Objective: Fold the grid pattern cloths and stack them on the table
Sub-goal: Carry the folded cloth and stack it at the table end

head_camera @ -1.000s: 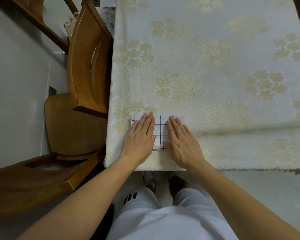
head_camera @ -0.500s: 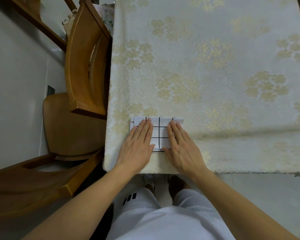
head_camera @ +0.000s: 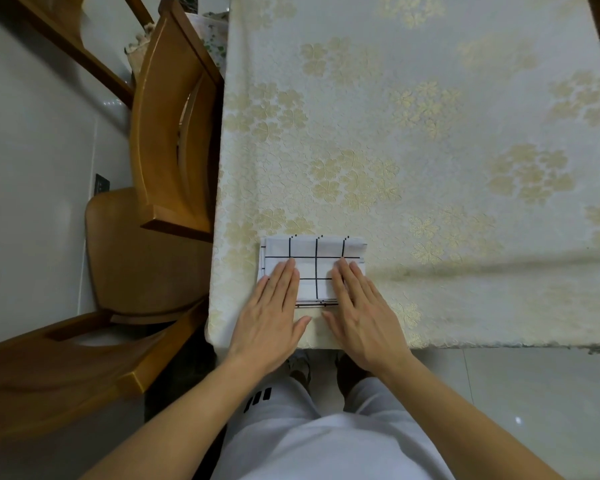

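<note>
Plainly soft and light, the folded grid cloth (head_camera: 314, 263) looks likely to slide or spring open, so it is best lifted by pinching its layered near edge. It lies near the front left corner of the tabletop (head_camera: 430, 150), with the left hand (head_camera: 269, 317) and right hand (head_camera: 362, 315) resting flat-fingered on its near half, gripping nothing.

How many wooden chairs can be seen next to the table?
2 clearly. One chair stands pushed against the table's left edge; another chair is lower left, near the person's left arm. Wooden pieces at the top left and top right corners may belong to further chairs.
</note>
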Available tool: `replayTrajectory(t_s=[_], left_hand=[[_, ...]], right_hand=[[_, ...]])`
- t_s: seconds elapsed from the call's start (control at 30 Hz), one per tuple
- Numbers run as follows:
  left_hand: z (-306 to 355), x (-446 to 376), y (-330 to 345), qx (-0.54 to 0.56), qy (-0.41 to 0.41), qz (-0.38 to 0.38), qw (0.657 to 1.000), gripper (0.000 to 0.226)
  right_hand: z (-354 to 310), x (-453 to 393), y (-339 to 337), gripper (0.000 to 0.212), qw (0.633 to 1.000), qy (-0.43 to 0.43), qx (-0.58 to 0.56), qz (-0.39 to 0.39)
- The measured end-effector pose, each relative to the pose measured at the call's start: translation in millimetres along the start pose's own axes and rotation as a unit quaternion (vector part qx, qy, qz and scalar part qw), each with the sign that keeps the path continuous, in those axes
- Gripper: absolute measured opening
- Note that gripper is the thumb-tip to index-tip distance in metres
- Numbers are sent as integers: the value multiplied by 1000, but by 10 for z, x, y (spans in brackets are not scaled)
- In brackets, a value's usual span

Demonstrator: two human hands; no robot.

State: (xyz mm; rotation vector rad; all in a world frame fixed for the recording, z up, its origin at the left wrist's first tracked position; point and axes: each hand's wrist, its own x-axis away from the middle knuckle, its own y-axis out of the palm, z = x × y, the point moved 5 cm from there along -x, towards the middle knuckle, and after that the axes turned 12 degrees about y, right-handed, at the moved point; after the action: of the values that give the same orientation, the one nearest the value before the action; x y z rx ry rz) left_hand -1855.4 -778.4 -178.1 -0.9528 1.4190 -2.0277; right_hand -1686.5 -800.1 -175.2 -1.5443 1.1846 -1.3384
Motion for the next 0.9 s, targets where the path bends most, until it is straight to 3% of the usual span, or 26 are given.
replayTrajectory(t_s=[0.5, 0.9], left_hand=[[108, 160, 130, 3, 7, -22, 1000, 78], [88, 108, -39, 2, -11, 12, 1000, 75]], right_hand=[[33, 163, 122, 70, 1000, -11, 24, -9], [27, 82, -80, 70, 1000, 0, 17, -6]])
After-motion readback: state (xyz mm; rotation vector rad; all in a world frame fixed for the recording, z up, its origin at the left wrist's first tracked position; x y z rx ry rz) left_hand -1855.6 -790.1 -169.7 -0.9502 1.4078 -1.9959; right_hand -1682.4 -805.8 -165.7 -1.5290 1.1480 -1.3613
